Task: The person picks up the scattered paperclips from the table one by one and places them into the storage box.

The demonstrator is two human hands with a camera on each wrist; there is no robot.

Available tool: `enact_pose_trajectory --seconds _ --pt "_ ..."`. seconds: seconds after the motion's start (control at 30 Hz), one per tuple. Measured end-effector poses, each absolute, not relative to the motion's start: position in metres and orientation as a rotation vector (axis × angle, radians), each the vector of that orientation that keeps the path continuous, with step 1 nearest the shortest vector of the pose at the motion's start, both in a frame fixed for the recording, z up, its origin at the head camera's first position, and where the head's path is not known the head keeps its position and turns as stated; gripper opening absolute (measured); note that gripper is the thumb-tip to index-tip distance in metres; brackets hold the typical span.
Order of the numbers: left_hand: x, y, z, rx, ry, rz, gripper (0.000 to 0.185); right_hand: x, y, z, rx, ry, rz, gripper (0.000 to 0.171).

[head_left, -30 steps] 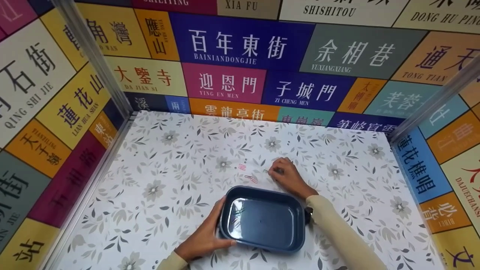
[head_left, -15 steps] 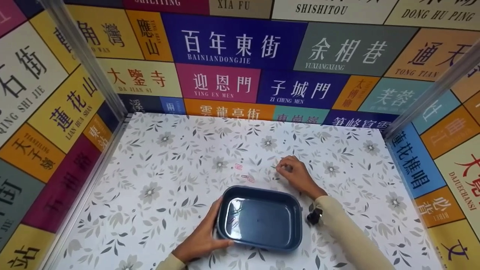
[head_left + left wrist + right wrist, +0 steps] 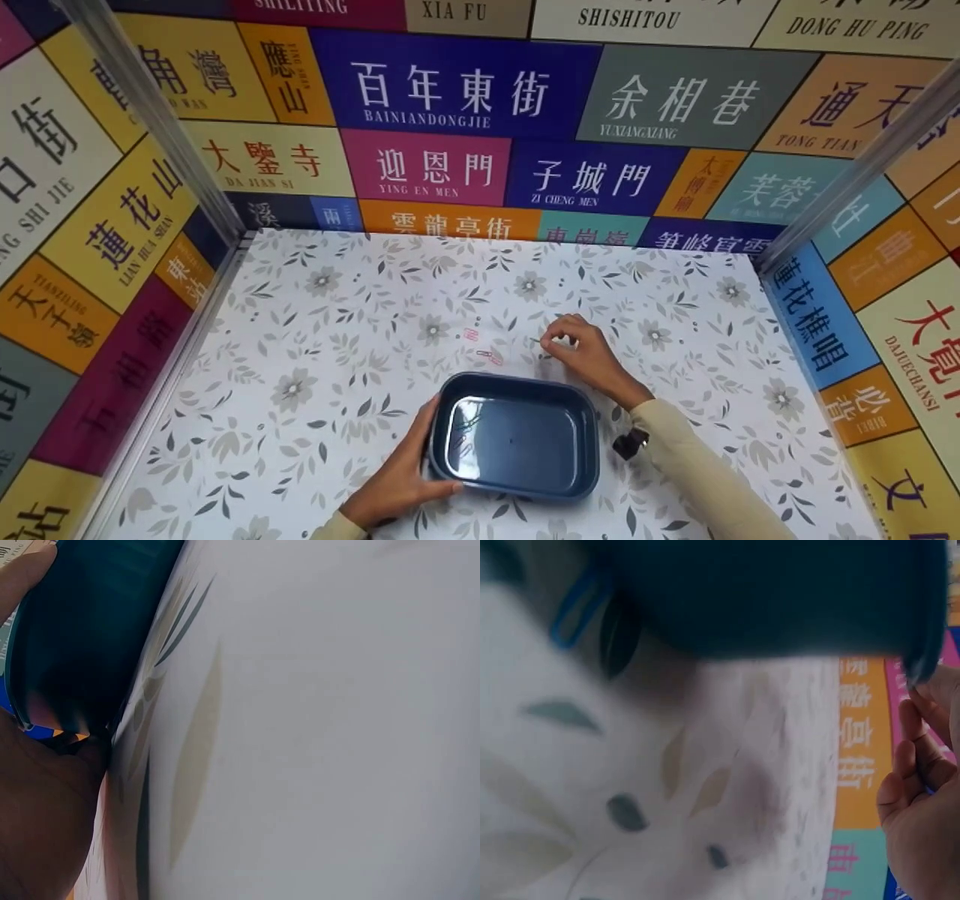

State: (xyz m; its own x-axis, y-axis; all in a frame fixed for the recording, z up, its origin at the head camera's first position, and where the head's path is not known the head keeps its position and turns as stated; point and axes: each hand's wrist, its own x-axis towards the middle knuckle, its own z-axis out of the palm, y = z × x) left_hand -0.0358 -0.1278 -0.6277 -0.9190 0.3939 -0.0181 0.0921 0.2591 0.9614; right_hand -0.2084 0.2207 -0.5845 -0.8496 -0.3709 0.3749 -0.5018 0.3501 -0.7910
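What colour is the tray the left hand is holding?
Dark blue. The tray, gripped at its near-left corner by the left hand, shows best in the head view.

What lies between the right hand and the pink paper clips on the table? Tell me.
Only bare floral tablecloth: in the head view, nothing sits between the right hand and the pink paper clips. The blue tray lies nearer the person, outside that stretch.

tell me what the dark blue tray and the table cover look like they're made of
The dark blue tray looks like moulded plastic with a glossy finish: rounded corners, even colour, and a bright reflection on its floor. The table cover looks like a printed vinyl or paper sheet, matt white with grey flowers and leaves, lying flat and smooth; which of the two cannot be told. The left hand holds the tray's edge.
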Motion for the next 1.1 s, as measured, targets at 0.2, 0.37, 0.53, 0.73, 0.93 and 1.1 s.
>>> enact_pose_trajectory --seconds 0.2,0.37,0.53,0.73,0.93,1.1 --pt "-0.034 -0.128 -0.628 0.449 2.295 1.719 0.136 -0.2 0.208 -0.57 0.877 -2.47 1.532 0.006" --pt "-0.034 -0.128 -0.629 0.474 2.304 1.729 0.137 -0.193 0.198 -0.563 0.887 -2.494 1.543 0.007" --pt "-0.034 -0.128 -0.628 0.465 2.291 1.74 0.138 -0.186 0.188 -0.557 0.895 -2.526 1.59 0.008" --pt "-0.035 -0.128 -0.626 0.422 2.252 1.739 0.137 -0.179 0.176 -0.553 0.917 -2.551 1.59 0.008" --pt "-0.036 -0.127 -0.627 0.432 2.257 1.723 0.135 -0.173 0.163 -0.55 0.993 -2.497 1.59 0.008" --pt "-0.036 -0.126 -0.628 0.42 2.257 1.71 0.134 -0.169 0.154 -0.551 1.019 -2.532 1.587 0.006"
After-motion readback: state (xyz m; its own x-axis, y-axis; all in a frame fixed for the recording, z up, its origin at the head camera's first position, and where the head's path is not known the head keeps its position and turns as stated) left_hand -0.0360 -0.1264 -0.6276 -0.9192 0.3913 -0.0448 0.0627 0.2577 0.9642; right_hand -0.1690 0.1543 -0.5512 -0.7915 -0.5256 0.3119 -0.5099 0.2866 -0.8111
